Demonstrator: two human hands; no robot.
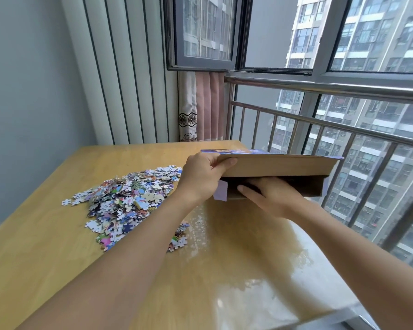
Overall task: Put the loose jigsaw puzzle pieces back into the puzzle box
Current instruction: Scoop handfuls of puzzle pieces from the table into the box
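A heap of colourful loose puzzle pieces lies on the wooden table, left of centre. The flat puzzle box is held above the table's far right part, its brown cardboard flap lifted and its purple printed top facing away. My left hand grips the near left corner of the raised flap. My right hand reaches into the box's opening, fingers flat against the inner cardboard; I cannot tell whether it holds anything.
A few more pieces lie under my left forearm. A metal railing and windows run along the table's right side. A pink curtain and ribbed wall panel stand behind the table.
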